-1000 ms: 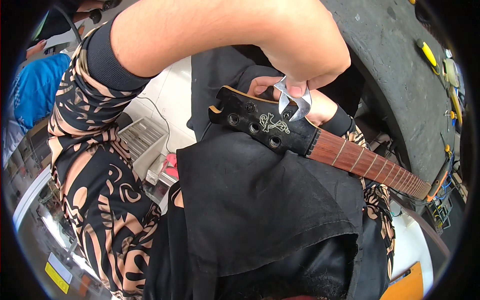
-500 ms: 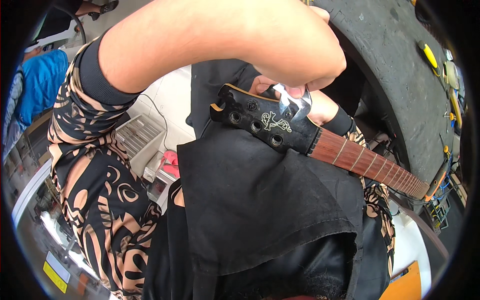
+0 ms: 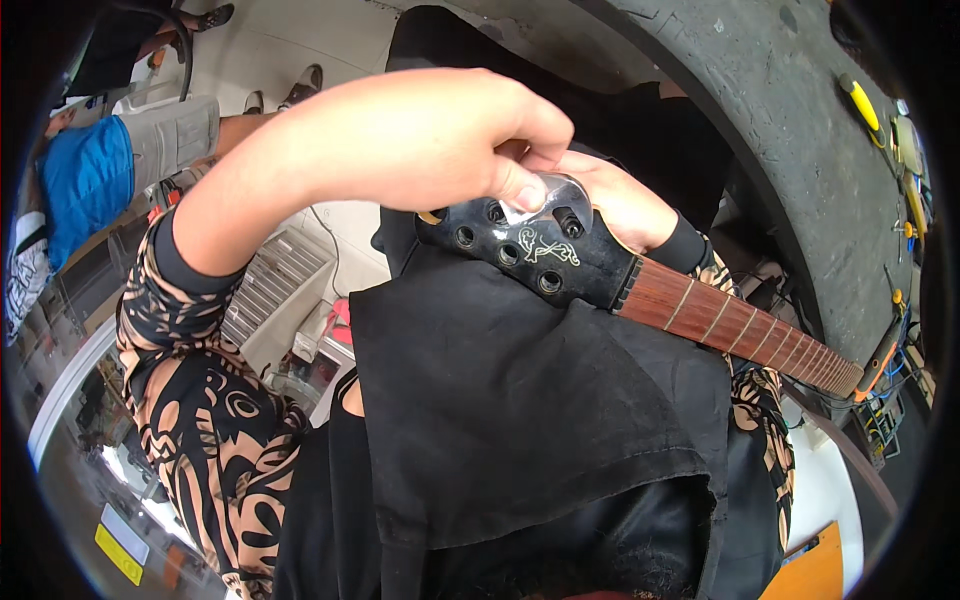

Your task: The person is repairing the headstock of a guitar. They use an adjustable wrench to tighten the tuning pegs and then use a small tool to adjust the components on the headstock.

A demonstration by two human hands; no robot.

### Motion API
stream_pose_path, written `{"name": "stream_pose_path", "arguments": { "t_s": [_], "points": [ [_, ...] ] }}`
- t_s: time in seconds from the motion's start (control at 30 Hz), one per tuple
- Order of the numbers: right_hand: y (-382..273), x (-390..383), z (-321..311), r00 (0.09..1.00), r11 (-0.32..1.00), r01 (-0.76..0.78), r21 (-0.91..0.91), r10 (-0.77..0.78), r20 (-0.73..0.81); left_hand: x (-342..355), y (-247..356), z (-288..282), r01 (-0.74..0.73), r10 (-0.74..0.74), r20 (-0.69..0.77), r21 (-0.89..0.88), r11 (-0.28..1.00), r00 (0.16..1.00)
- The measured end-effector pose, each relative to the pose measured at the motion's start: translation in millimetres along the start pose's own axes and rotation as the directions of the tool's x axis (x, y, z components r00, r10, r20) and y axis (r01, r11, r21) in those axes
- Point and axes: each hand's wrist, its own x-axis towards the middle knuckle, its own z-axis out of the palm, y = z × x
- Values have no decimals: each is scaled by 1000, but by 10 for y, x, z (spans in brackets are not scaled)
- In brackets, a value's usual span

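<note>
A guitar neck (image 3: 690, 300) with a black headstock (image 3: 600, 265) and reddish-brown fretboard lies across my lap on a black apron (image 3: 500, 400). My left hand (image 3: 490, 140) reaches over from the left, its thumb and fingers closed on a shiny open-end wrench (image 3: 579, 194). The wrench's jaw sits around a round fitting in the headstock, near the far edge. Against that far edge rests my right hand (image 3: 620, 200), which holds the neck from behind; most of its fingertips are hidden. Several other round holes with fittings and a pale ornament show on the headstock's face.
A dark grey workbench (image 3: 790, 150) curves along the right. Near its right edge lie a yellow-handled tool (image 3: 858, 105) and several other tools. On the left are a slatted grey crate (image 3: 275, 280) and a person in a blue top (image 3: 90, 190).
My left hand and forearm have swung left and lower, turning the wrench at the headstock. More of my right hand shows. The guitar neck has stayed nearly in place.
</note>
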Motion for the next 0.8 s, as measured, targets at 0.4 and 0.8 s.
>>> {"name": "stream_pose_path", "arguments": {
  "t_s": [0.4,0.8],
  "points": [
    [-64,-29,64,1000,995,15,-95,-17,-24,127,196,-464,-211,196,96,186,960,976],
    [28,-13,-122,993,969,114,-219,-113,17,444,910,-599,-340,125,383,568,750,915]
  ]
}}
